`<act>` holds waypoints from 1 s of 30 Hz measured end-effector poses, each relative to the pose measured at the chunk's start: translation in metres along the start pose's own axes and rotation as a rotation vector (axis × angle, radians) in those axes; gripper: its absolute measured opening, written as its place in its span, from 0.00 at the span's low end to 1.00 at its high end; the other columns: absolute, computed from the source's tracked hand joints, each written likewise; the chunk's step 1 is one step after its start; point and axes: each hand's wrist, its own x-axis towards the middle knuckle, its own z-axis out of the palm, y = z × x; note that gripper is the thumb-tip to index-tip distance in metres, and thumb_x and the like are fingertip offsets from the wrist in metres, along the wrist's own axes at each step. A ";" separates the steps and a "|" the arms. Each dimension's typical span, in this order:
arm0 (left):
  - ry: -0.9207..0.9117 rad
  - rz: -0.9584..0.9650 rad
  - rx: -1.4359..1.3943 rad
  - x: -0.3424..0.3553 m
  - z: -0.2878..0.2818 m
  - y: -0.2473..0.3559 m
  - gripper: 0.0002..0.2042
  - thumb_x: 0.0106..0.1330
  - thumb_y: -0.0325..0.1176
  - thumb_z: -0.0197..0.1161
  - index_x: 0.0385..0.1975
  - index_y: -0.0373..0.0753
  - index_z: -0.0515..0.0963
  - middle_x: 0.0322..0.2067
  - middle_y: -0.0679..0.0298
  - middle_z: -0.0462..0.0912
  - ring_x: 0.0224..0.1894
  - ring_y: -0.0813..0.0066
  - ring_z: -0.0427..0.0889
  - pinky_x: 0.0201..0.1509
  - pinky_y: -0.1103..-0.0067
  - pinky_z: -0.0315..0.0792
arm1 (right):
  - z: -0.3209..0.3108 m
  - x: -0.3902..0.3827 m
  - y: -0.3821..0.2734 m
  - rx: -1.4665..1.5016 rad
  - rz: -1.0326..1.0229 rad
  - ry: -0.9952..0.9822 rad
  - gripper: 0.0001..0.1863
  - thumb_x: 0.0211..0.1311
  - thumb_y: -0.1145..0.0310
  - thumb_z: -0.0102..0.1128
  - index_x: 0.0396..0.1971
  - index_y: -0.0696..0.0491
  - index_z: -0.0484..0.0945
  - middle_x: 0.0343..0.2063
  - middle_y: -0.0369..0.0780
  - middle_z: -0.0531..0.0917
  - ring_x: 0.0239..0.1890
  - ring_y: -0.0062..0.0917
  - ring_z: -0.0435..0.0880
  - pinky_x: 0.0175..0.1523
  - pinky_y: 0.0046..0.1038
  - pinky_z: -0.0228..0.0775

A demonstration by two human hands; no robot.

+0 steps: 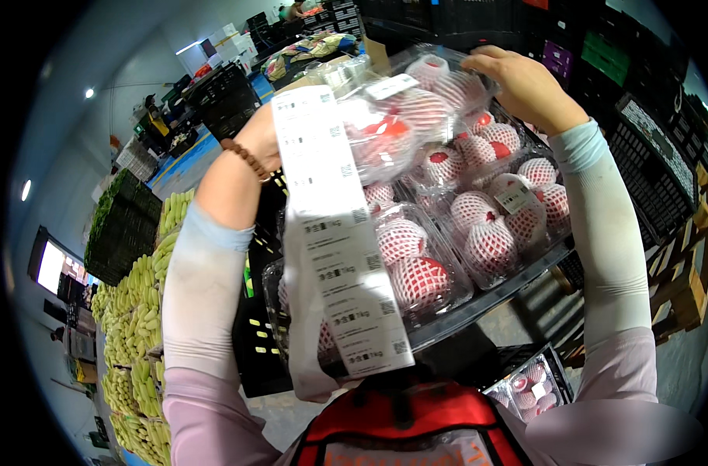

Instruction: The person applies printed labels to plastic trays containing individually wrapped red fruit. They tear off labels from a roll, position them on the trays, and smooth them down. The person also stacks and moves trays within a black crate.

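My left hand (262, 140), with a bead bracelet at the wrist, holds up a long white strip of printed labels (334, 233) that hangs down in front of me. My right hand (525, 81) rests on the top edge of a clear plastic clamshell box (416, 105) of red fruit wrapped in white foam netting. That box lies on top of several more clamshell boxes (478, 225) of the same fruit, stacked in a black crate (478, 307) close before my chest.
Bunches of green-yellow bananas (140, 311) fill the left side. Stacked black crates (222, 97) stand behind them and dark crates (649, 147) at the right. Another crate with a fruit box (529, 388) sits low at the right. A wooden pallet (688, 279) stands far right.
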 end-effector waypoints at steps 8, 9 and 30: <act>0.066 0.364 0.755 0.016 0.017 -0.029 0.08 0.61 0.26 0.59 0.38 0.30 0.78 0.49 0.59 0.77 0.43 0.78 0.77 0.46 0.81 0.72 | 0.011 0.003 -0.043 0.876 0.145 -0.302 0.41 0.50 0.42 0.64 0.59 0.53 0.68 0.54 0.52 0.73 0.55 0.42 0.74 0.57 0.35 0.68; 0.098 0.424 0.892 0.007 0.015 -0.018 0.07 0.61 0.25 0.58 0.36 0.30 0.78 0.45 0.60 0.78 0.43 0.78 0.77 0.46 0.81 0.72 | 0.021 0.003 -0.057 0.822 -0.029 -0.232 0.41 0.49 0.42 0.64 0.59 0.53 0.68 0.55 0.50 0.71 0.56 0.43 0.72 0.58 0.37 0.67; 0.370 0.689 1.402 -0.134 -0.012 -0.031 0.08 0.45 0.29 0.67 0.26 0.38 0.78 0.36 0.61 0.81 0.40 0.62 0.76 0.45 0.73 0.70 | -0.004 0.061 -0.217 1.927 0.082 -0.608 0.27 0.57 0.79 0.60 0.57 0.60 0.63 0.32 0.36 0.80 0.35 0.14 0.78 0.42 0.17 0.71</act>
